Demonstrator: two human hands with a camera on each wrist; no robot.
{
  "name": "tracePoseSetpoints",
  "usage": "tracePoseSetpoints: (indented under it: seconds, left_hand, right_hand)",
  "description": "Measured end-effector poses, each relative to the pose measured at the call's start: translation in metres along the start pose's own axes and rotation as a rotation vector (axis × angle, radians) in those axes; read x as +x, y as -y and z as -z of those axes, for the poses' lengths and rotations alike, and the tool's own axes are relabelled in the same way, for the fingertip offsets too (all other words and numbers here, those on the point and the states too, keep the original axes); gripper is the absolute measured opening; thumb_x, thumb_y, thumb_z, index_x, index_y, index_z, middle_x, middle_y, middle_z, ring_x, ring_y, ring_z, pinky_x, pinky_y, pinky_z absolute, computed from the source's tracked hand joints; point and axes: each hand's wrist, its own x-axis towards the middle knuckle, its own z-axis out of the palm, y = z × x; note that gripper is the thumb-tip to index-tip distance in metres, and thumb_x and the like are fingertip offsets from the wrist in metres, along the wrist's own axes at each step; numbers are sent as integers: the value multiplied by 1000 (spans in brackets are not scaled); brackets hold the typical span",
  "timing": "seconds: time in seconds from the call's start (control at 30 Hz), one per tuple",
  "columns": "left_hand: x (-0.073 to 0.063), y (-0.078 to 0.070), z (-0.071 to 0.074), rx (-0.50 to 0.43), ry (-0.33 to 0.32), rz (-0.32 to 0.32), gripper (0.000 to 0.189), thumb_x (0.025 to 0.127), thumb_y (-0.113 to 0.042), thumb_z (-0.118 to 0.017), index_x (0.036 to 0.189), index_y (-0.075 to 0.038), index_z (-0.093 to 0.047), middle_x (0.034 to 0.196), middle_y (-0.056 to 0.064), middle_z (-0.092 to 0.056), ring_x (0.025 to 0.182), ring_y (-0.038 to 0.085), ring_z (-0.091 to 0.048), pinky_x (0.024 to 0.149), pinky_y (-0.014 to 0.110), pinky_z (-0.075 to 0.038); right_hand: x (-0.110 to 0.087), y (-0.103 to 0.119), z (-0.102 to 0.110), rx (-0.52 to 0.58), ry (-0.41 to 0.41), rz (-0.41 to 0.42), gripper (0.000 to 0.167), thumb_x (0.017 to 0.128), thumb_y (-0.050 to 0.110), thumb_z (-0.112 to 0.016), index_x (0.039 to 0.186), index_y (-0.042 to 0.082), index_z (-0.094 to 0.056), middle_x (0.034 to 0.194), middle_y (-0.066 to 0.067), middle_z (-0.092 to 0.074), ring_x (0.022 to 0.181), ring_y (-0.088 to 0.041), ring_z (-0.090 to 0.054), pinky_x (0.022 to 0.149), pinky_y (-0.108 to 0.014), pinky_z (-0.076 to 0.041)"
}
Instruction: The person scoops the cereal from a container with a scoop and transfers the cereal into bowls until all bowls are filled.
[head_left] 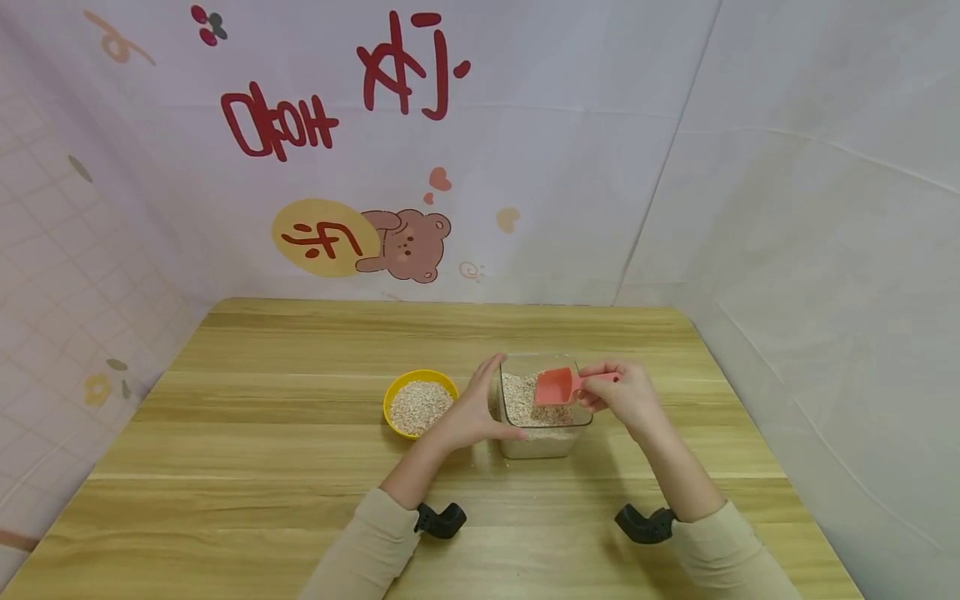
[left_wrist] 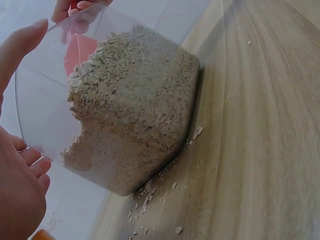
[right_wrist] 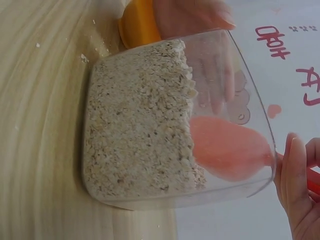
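Note:
A clear square-sided container (head_left: 536,447) of oat flakes (head_left: 521,398) stands on the table. My left hand (head_left: 472,415) holds it at the left, with the thumb across the front and the fingers along the left side near the rim. The right hand (head_left: 628,400) grips the handle of a pink scoop (head_left: 553,387) over the container's right rim. Through the clear wall in the right wrist view, the scoop's bowl (right_wrist: 225,147) sits inside, its edge at the oats' surface. How much the scoop carries is hard to tell.
Just left of the container, partly behind my left hand, is a yellow bowl (head_left: 388,402) with oat flakes in it. Loose flakes (left_wrist: 145,200) lie on the wooden table (head_left: 262,467) beside the container. A printed cloth wall (head_left: 555,167) rises behind the table.

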Motion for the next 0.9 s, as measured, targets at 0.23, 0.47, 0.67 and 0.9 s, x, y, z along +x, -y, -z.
tracePoseSetpoints:
  seconds: [0.23, 0.47, 0.67, 0.9]
  left_hand:
    - [1, 1, -4, -3, -10, -2, 122, 63, -43, -88, 154, -28, -8, 159, -1, -3, 143, 24, -10, 107, 56, -24]
    - [2, 3, -4, -25, -15, -12, 122, 63, -42, -89, 154, -26, -9, 159, 0, -5, 143, 22, -11, 108, 54, -23]
    - [2, 2, -4, -24, -17, -16, 121, 63, -41, -89, 154, -26, -10, 159, -2, -6, 142, 22, -12, 108, 54, -24]
    - [3, 1, -4, -47, -11, -24, 122, 64, -41, -88, 155, -25, -8, 159, -2, -8, 142, 21, -13, 108, 54, -24]
  right_hand:
    - [4, -8, -7, -12, -10, -8, 24, 87, -2, -58, 107, -15, -62, 77, -16, -69, 63, -21, -67, 62, -38, -57]
    - [8, -10, -15, -9, -6, -26, 26, 84, -3, -58, 107, -14, -62, 74, -16, -68, 63, -22, -67, 63, -39, -57]
    - [10, -7, -22, 2, 0, -44, 25, 83, -4, -58, 107, -14, -62, 72, -16, -68, 63, -24, -68, 63, -41, -57]
    - [12, -2, -31, -4, -5, -64, 24, 82, -5, -58, 104, -15, -63, 71, -16, -67, 60, -21, -67, 64, -42, -57]
